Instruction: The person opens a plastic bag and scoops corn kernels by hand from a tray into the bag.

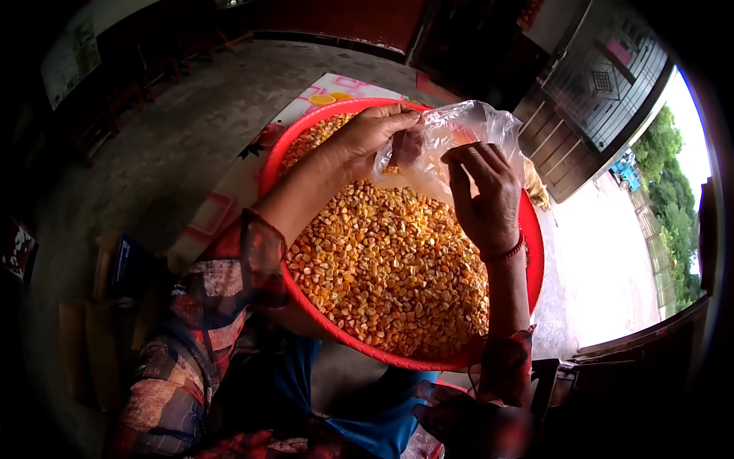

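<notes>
A clear plastic bag (468,122) is stretched between my two hands, above a wide red basin (538,264). My left hand (373,136) is closed on the bag's left edge, thumb and fingers pinched together. On the right side, my right hand (489,200) has its fingers bent over the bag's near edge, gripping the film. Dried corn kernels (390,264), yellow and orange, fill much of the basin below. The bag hides the basin's far right part, and I cannot make out what, if anything, is inside the bag.
Under the basin's far side is a table with a fruit-patterned cover (294,115). Cardboard boxes (103,336) stand on the floor at the left. Wooden doors (592,99) at the right open onto a bright yard with a blue vehicle (627,170). Low stools line the far left wall.
</notes>
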`<move>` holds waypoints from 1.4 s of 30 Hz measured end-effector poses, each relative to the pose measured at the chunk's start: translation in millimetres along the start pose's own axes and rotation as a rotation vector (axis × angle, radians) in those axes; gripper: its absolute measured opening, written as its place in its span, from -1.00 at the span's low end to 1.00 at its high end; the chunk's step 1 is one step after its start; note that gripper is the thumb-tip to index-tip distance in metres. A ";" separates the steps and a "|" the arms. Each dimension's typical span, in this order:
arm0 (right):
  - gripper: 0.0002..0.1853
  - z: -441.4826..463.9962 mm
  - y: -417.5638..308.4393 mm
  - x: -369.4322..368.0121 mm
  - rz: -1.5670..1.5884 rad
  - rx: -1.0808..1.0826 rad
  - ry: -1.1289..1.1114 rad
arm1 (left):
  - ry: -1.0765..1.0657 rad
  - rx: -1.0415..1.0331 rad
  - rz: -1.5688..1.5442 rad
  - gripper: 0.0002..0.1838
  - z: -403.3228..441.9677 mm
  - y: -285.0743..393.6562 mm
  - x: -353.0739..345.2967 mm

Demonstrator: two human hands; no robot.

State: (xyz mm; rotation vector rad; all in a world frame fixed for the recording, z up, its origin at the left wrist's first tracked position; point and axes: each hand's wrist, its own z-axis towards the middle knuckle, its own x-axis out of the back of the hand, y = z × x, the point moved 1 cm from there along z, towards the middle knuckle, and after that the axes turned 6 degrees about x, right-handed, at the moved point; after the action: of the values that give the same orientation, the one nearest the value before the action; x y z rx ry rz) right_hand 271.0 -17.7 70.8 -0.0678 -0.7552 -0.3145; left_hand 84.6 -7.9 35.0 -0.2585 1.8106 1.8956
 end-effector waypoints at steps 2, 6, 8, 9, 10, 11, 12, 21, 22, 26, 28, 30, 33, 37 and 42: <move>-0.91 -7.3 1.8 -21.2 0.097 -0.121 -0.035 | -0.010 -0.004 -0.013 -0.89 -2.3 2.4 0.4; -0.80 -19.9 13.0 -33.6 0.164 -0.352 -0.377 | -0.029 -0.058 -0.144 -0.88 -2.9 8.4 -0.9; -0.66 -23.9 15.2 -34.6 0.181 -0.345 -0.522 | 0.104 -0.083 -0.127 -0.86 -7.5 12.8 -4.0; -0.60 -22.7 13.4 -32.7 0.252 -0.367 -0.488 | 0.174 -0.054 -0.043 -0.83 -12.2 16.2 -5.1; -0.54 -20.6 10.9 -29.5 0.324 -0.388 -0.453 | 0.176 -0.053 -0.045 -0.83 -13.3 17.7 -8.5; -0.54 -17.2 8.3 -24.0 0.324 -0.388 -0.455 | 0.189 -0.125 -0.028 -0.79 -12.7 19.0 -12.3; -0.48 -13.3 6.6 -16.8 0.367 -0.471 -0.478 | 0.203 -0.197 -0.011 -0.72 -13.1 20.6 -14.8; -0.65 -26.3 32.5 -13.1 0.698 -0.591 -0.423 | -0.019 -0.270 0.884 -0.75 -0.2 0.8 -4.1; -0.74 -26.6 33.1 -18.7 0.610 -0.444 -0.255 | -0.018 -0.267 0.885 -0.75 -5.0 1.8 -7.7; -0.64 -25.1 31.4 -20.0 0.225 -0.431 -0.163 | 0.100 -0.514 1.193 -0.50 2.3 -9.9 5.9; -0.46 -30.5 35.0 -24.3 0.259 -0.395 -0.195 | 0.227 -0.588 1.096 -0.48 3.1 -11.4 6.0; -0.42 -33.8 29.8 -27.5 0.259 -0.182 -0.275 | 0.272 -0.575 1.115 -0.49 -1.6 -5.2 0.9; -0.38 -25.6 22.4 -18.1 0.362 -0.321 -0.682 | 0.363 -0.560 1.169 -0.51 -1.0 -3.6 0.0; -0.32 -21.1 14.4 -13.7 0.365 -0.383 -0.597 | 0.403 -0.472 1.019 -0.53 -3.9 -2.1 -4.5; -0.12 -30.0 27.6 -16.3 0.332 -0.376 -0.460 | 0.309 -0.651 1.007 -0.48 3.6 -10.4 0.8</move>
State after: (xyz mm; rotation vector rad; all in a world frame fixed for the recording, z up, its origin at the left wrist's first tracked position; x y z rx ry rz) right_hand 288.2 7.5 39.2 -0.6311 -1.1141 -0.1177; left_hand 89.7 -4.3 25.9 0.2221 1.5457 3.2949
